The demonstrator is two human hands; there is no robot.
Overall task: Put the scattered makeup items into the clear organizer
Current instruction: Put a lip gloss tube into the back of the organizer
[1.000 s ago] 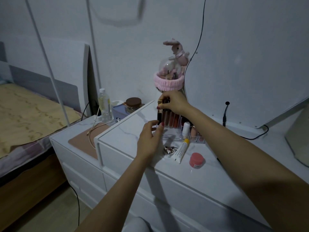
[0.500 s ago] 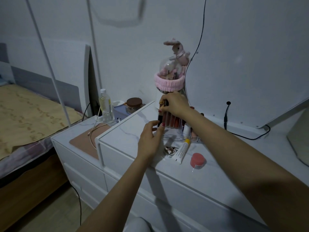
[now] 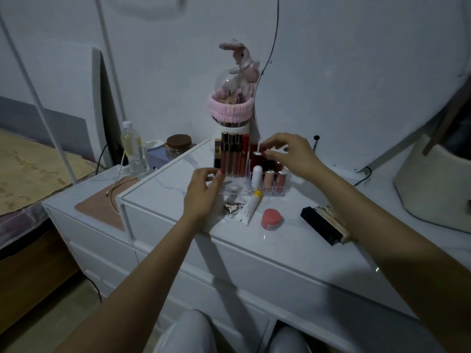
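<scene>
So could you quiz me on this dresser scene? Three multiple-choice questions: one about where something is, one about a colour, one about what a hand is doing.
1. Where does the heart-shaped silver compact lie?
A. in the clear organizer
B. on the dresser top in front of it
C. on the bed

2. What colour is the round jar?
A. coral pink
B. green
C. black

3. What is the left hand doing?
A. gripping the white tube
B. touching the organizer's left end
C. hanging at the side

Answers: 1 B, it sits outside the organizer. 2 A, plainly pink-red. 3 B, its fingertips meet the organizer's side.
</scene>
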